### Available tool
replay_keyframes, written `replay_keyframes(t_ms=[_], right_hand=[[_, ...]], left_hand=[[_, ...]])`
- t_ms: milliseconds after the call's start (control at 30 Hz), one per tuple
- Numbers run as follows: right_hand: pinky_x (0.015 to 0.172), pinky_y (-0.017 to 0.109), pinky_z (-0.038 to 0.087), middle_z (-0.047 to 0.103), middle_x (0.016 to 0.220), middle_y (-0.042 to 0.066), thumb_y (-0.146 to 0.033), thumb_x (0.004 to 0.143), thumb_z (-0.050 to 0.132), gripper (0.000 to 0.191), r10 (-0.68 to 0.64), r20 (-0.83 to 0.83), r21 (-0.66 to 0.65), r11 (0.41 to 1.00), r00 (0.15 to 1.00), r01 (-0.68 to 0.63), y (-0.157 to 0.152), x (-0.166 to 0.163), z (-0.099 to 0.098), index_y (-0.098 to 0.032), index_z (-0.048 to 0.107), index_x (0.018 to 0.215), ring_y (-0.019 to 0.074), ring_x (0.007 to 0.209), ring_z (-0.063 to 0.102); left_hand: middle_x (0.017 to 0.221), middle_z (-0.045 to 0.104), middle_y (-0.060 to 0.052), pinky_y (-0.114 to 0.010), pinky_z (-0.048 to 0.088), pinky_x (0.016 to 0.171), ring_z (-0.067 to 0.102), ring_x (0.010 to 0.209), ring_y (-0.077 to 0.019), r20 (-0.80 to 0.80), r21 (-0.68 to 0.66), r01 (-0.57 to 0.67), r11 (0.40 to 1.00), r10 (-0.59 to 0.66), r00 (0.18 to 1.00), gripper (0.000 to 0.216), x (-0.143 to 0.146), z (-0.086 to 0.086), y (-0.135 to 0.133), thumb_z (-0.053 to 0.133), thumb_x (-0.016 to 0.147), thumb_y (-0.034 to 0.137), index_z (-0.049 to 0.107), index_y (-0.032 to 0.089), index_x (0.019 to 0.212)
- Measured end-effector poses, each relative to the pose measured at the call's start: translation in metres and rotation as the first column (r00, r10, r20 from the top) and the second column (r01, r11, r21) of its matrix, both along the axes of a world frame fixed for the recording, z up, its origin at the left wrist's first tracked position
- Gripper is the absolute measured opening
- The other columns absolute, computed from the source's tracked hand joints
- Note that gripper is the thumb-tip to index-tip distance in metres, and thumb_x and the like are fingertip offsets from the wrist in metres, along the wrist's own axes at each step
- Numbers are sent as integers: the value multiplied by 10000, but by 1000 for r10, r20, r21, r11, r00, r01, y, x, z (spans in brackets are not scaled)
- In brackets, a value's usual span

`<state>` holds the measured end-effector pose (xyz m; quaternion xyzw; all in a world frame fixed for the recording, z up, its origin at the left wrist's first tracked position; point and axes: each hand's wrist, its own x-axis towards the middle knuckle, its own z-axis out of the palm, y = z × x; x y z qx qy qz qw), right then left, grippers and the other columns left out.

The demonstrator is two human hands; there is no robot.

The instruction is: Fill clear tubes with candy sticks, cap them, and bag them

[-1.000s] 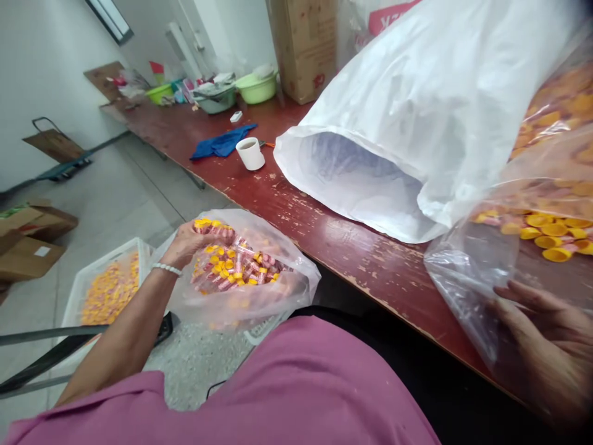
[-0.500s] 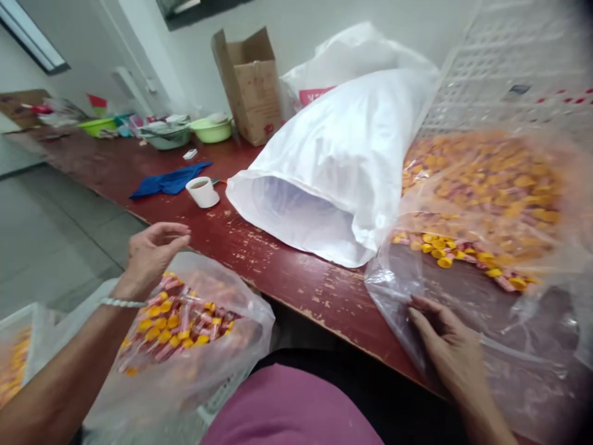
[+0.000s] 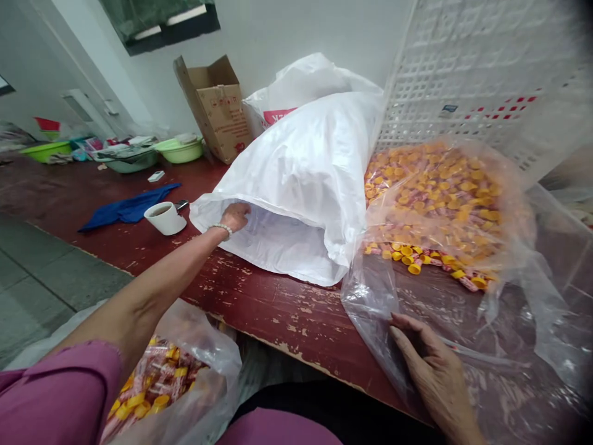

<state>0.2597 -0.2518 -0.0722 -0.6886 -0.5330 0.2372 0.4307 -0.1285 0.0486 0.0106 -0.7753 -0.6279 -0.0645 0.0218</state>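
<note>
My left hand (image 3: 235, 216) is inside the mouth of a large white sack (image 3: 306, 167) that lies on its side on the table. Its fingers are curled; what they hold, if anything, cannot be made out. My right hand (image 3: 433, 364) pinches the near edge of a clear plastic bag (image 3: 375, 296) between thumb and fingers. Many small pink-wrapped tubes with yellow caps (image 3: 435, 191) lie heaped in that bag, some spilling toward its opening. Below my left arm, a second plastic bag (image 3: 222, 364) holds more of these capped tubes (image 3: 157, 383).
A white cup (image 3: 165, 219) with dark liquid and a blue cloth (image 3: 127, 210) lie left of the sack on the worn red table (image 3: 296, 315). Behind stand a cardboard box (image 3: 225, 117), green basins (image 3: 180, 150) and a white perforated crate (image 3: 417, 93) leaning upright.
My left hand has moved from above the lower bag, up and right, into the sack's mouth. My right hand keeps its place at the clear bag's edge. The view has shifted right.
</note>
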Motion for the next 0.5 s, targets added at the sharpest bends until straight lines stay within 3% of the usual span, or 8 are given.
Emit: replay_keyframes(t_ms=[167,333,500], right_hand=[[835,362,533,694,1000,67,-489,812,549,357,-13,22,0,1000,1000,13,1,0,0,-221,639,1030,228,892,661],[868,372,518,691,1017,44,-493,803,554,349,-14,36,-25,1000,999,15,0,1,-3,-241,638,1029,225,915,658],[869,378,515,693,1021,34,-509,786,559,359,-38,47,-42,998,998,40,0,0,-2,-250,644,1019,233,936,655]], left_hand=[[1240,557,-112,-364,346,975,442,1189,-280,-113,-67,156,986,-163,980,570,-19,4,8,444,696,-26,592,180,1207],[1409,409,-71,-408,202,1070,280,1311,-270,-162,-172,348,921,-375,913,624,-12,6,6,448,670,-86,592,203,1205],[1204,551,-45,-318,190,1068,325,1267,-221,-110,-191,365,911,-389,915,457,0,18,3,467,724,-27,606,130,1130]])
